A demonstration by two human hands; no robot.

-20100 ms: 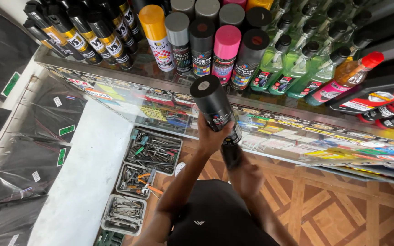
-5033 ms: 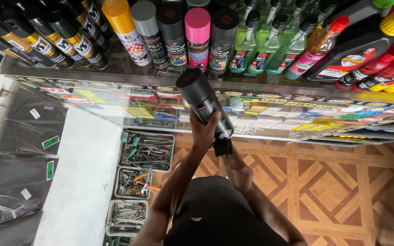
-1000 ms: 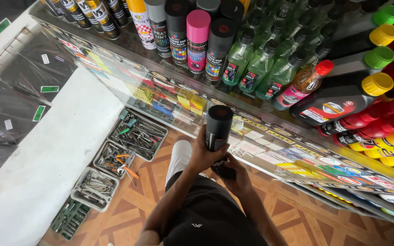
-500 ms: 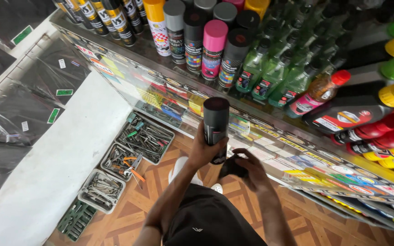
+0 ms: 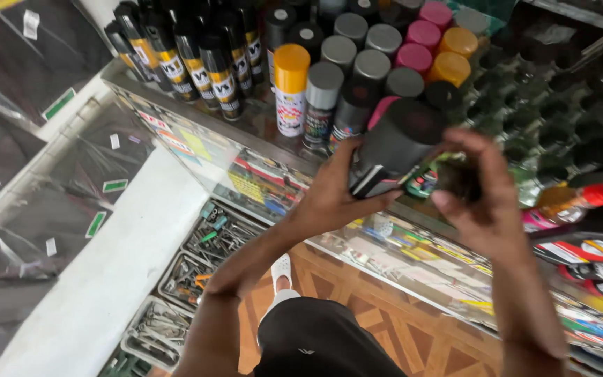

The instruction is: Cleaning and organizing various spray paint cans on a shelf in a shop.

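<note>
Right of the frame's centre, the left hand is clenched around a black spray can, lifted above the glass worktop and tipped so its round black cap faces up and toward the viewer. The thumb rides up the can's left side, and the fingers wrap under its lower end, where a white strip of label shows. The right hand sits just beside the can on its right, fingers curled over a small dark thing that is too blurred to make out; whether it grips that thing I cannot tell.

Behind the can, in the upper middle of the frame, stand close rows of spray cans with grey, pink, orange and yellow caps, one yellow-capped can nearest the worktop's front edge. Black cans with yellow labels crowd the upper left. The held can hangs just in front of these rows, near them.

Lower left, below the worktop's edge, trays of small tools lie on the floor beside a white strip. Open wooden floor shows at the bottom centre, around the person's dark shorts.
</note>
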